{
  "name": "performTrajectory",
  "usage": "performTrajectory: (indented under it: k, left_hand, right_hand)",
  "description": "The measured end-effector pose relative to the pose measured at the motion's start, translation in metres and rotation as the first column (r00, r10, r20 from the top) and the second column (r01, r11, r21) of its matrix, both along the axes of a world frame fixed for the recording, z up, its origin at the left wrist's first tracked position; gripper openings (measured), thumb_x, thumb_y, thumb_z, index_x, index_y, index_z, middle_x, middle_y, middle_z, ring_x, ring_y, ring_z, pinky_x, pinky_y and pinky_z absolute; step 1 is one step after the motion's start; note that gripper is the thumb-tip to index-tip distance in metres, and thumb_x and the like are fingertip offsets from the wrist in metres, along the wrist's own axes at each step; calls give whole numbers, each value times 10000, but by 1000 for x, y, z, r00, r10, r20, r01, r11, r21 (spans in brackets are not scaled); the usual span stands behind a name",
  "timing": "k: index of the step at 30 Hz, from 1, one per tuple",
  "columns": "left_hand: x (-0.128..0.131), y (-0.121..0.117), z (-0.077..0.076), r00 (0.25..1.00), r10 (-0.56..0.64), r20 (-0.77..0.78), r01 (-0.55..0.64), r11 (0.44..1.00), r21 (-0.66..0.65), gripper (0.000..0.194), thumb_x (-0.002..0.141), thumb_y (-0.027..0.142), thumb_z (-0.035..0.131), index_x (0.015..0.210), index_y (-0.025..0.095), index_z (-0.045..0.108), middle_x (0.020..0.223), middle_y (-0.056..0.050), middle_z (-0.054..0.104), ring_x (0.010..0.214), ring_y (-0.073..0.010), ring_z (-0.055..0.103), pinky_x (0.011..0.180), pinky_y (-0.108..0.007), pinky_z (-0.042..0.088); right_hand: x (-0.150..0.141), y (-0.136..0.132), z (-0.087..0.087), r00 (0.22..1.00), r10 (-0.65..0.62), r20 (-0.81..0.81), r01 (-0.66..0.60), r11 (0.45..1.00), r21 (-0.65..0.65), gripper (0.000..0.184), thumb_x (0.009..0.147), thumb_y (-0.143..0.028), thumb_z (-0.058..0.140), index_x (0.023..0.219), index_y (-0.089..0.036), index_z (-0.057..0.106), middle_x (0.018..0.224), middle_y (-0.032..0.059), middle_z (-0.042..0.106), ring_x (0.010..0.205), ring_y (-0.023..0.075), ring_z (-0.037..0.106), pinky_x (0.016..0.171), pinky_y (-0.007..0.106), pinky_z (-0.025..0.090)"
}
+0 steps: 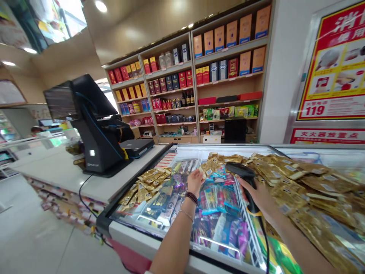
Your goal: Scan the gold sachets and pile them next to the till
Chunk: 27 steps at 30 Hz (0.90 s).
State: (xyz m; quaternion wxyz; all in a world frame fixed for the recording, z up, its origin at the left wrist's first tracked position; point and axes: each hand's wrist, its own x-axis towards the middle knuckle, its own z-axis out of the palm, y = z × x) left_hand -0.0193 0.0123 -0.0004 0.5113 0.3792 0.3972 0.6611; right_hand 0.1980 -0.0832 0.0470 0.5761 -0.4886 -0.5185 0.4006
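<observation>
My left hand (195, 182) reaches over a chest freezer (182, 150) and pinches a gold foil sachet (209, 167) between its fingers. My right hand (258, 198) grips a black handheld barcode scanner (246, 177), whose coiled black cable (266, 243) hangs downward. The scanner's head points toward the held sachet, a short distance from it. Heaps of gold sachets (308, 186) lie to the right inside the freezer. Colourful packets (216, 201) and more gold sachets (146, 186) fill the middle and left.
A black point-of-sale terminal (97, 125) stands on a white counter (54, 167) left of the freezer. Wooden shelves (185, 87) with boxes and bottles stand behind it. A red-and-yellow wall poster (332, 64) hangs at right.
</observation>
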Motion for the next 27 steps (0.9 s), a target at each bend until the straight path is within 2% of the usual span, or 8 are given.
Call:
performTrajectory:
  k: [5, 10, 16, 27]
  left_hand:
    - [-19, 4, 5, 999, 5, 48, -3, 999, -39, 339, 703, 314, 861, 947, 181, 666, 841, -53, 751, 804, -207, 743, 835, -374, 608]
    - [-23, 2, 9, 997, -16, 73, 17, 1000, -17, 333, 715, 294, 862, 945, 177, 652, 860, -58, 750, 822, -210, 745, 858, -389, 607]
    - [-22, -2, 12, 995, -64, 77, 65, 998, -10, 350, 718, 285, 870, 975, 175, 659, 863, -57, 761, 823, -205, 748, 870, -389, 607]
    - [-23, -7, 16, 996, -70, 63, 72, 997, -27, 348, 707, 292, 883, 947, 186, 655, 832, -42, 758, 836, -209, 752, 873, -386, 615]
  right_hand:
    - [-24, -6, -1, 972, 71, 224, -82, 996, 41, 480, 818, -640, 676, 566, -258, 529, 395, -18, 540, 362, 142, 477, 455, 287, 415]
    - [-20, -11, -12, 920, 25, 391, -36, 999, 20, 482, 800, -707, 622, 616, -265, 564, 387, -12, 552, 372, 172, 501, 499, 324, 420]
    - [-15, -12, -19, 919, 22, 393, -22, 1000, -4, 464, 795, -704, 621, 655, -264, 571, 403, -10, 565, 378, 178, 494, 494, 326, 414]
    - [-14, -12, -18, 921, 10, 389, -10, 1000, -1, 444, 786, -672, 638, 630, -261, 574, 402, -15, 547, 377, 174, 493, 489, 320, 416]
